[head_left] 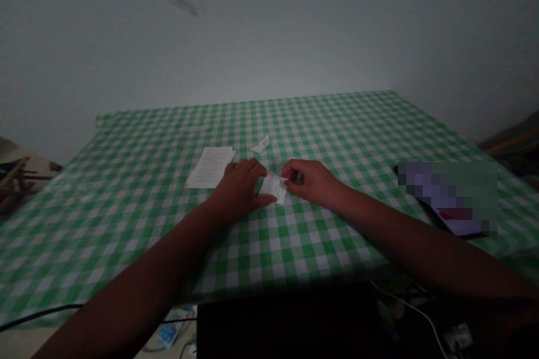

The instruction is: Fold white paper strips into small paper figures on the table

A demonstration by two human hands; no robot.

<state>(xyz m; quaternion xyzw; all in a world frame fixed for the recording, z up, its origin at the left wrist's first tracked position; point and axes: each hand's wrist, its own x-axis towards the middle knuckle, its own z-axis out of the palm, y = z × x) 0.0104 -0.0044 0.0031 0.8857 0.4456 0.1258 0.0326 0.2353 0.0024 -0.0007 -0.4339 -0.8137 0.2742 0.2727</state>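
Observation:
A small piece of printed paper (273,186) lies at the middle of the table between my two hands. Thumb and fingers of my left hand (242,188) hold it by its left part. At its right edge, my right hand (309,179) pinches the paper between thumb and forefinger. Behind my left hand rests a stack of printed sheets (209,167), partly covered by that hand. Farther back, a small folded paper piece (261,145) sits on the cloth, apart from both hands.
A green and white checked tablecloth (337,134) covers the table, which stands against a pale wall (269,39). To the right lies a phone (463,227), partly blurred out. A black cable (42,311) crosses the front left edge, and a white cable (415,308) hangs below the table.

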